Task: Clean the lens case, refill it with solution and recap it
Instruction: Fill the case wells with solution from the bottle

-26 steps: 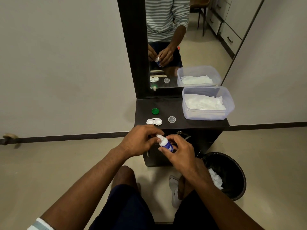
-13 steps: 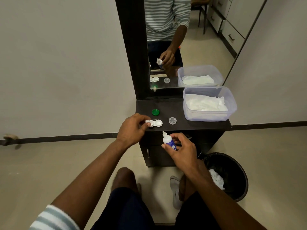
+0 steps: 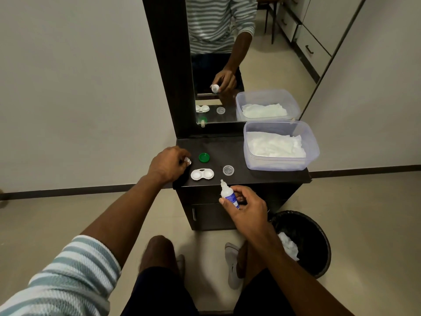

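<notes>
The lens case [image 3: 202, 174] lies flat on the dark, smooth top of the cabinet [image 3: 255, 176], near its front edge. It is white plastic, made of two shallow round wells joined by a narrow bridge. Both wells are uncapped and face up. Its long axis runs left to right, roughly parallel to the front edge.

A green cap [image 3: 204, 157], round and ribbed at the rim, sits just behind the case, apart from it. A clear cap [image 3: 228, 170], round and see-through, sits to the right of the case, also apart from it.

The left hand [image 3: 167, 164] rests at the left edge of the cabinet top, fingers curled around a small white cap [image 3: 188, 160] pinched at the fingertips. It is near the case but does not touch it.

The right hand [image 3: 245, 207] grips the solution bottle [image 3: 229, 194] in front of the cabinet, below the level of the top. The bottle is small, white soft plastic with a blue label and a tapered nozzle. The nozzle is bare. The bottle tilts, nozzle up and to the left, toward the case; its long axis runs from lower right to upper left.

A clear rectangular plastic tub [image 3: 280, 164] with rounded corners stands at the right of the cabinet top and holds crumpled white tissue [image 3: 275, 145]. A round black bin [image 3: 305, 242] stands on the floor at right, with white tissue inside.
</notes>
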